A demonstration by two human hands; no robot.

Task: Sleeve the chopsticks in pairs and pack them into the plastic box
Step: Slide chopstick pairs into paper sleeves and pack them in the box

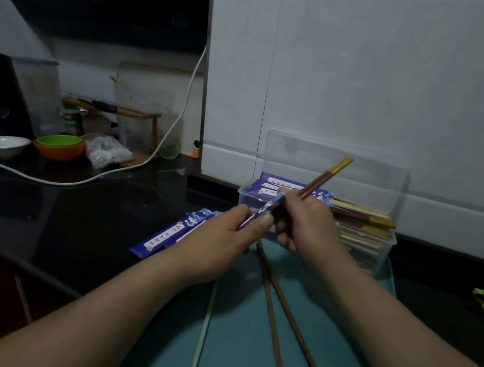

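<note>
Pinching a blue sleeve in my left grip, centre frame; my right grip curls round a pair of chopsticks, gold ends aimed upper right. Plastic box just behind, lid up: sleeved pairs on its left side, bare chopsticks stacked on its right. Spare sleeves lie on the dark surface, left of centre; two brown chopsticks on the teal mat below.

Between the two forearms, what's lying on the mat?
Head view: two brown chopsticks lie on the teal mat, close together at the far end and splaying apart toward the camera. One pale stick lies along the mat's left edge.
</note>
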